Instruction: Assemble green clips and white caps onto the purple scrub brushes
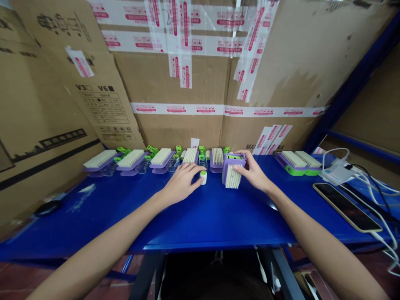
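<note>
My left hand (183,180) is closed, thumb and forefinger pinching a small white cylinder with a green top (203,178) just above or on the blue table. My right hand (253,173) grips a purple brush (233,177) from its right side. This brush is tilted upright, with cream bristles facing me and a green part showing in its upper end. Beyond the left hand sits a similar brush (189,156), beside a clear small bottle (203,161) with a green top. Another purple brush (216,157) lies between the hands, close to the held one.
More purple brushes (130,159) with clear bottles and green clips line the back left of the blue table (200,221). Paired brushes (296,162) lie at the back right. A phone (346,207), white cables and an adapter (339,171) occupy the right side. Taped cardboard (181,125) walls the back.
</note>
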### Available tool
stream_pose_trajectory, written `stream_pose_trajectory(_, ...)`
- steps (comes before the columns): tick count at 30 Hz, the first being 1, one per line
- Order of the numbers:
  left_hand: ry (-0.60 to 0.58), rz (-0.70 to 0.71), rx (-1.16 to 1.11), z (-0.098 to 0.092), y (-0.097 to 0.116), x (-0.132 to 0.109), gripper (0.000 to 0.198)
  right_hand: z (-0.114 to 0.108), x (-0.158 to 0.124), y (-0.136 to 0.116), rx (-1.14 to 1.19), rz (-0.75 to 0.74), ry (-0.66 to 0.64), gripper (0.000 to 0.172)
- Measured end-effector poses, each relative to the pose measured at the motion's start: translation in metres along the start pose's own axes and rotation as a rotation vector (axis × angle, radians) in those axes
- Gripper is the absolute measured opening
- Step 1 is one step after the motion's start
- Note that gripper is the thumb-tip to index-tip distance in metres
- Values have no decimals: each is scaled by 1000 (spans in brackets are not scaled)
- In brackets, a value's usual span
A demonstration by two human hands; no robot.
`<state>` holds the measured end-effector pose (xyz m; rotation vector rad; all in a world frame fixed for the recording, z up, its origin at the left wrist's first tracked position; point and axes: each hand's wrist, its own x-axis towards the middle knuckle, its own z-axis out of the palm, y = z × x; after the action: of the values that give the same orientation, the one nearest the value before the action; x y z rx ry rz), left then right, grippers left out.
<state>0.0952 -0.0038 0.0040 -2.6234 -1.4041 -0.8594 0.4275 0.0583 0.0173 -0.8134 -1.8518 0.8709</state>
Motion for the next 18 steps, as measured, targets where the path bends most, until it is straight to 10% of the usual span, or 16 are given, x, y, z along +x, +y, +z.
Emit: stream_pose_trajectory(18, 0, 18, -8, 2, 1, 0, 28, 12, -5, 4, -29, -34, -55, 94)
